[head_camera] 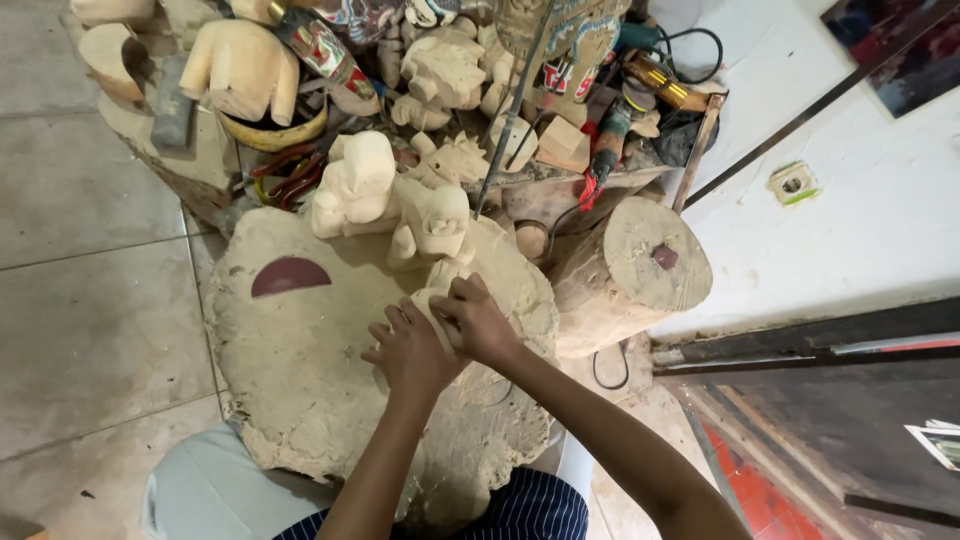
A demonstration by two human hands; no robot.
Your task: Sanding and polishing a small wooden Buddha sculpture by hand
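Head view.

Item: left hand [408,350], fingers curled, gripping a small pale wooden piece [428,303] from the near side. Right hand [478,322], likewise clenched on the same piece from the far side; the two hands touch. The piece is mostly covered by the fingers, so its shape cannot be told.

Support: large rough wooden slab [300,370], dusty and irregular in outline. The hands and the piece sit over its right half, near the right edge.

On the slab: dark red half-disc of sandpaper [290,277], toward the far left edge, well apart from the hands. Pale carved figure [352,190] at the far edge; second carved figure [435,222] just beside it, near the hands.

Beside the slab, right: log stump [632,268], cut top facing up.

Beyond the far edge: heap of unfinished carvings [440,70] mixed with tools; red-handled tool [606,150] among them.

Floor: grey tiles [80,300], left.
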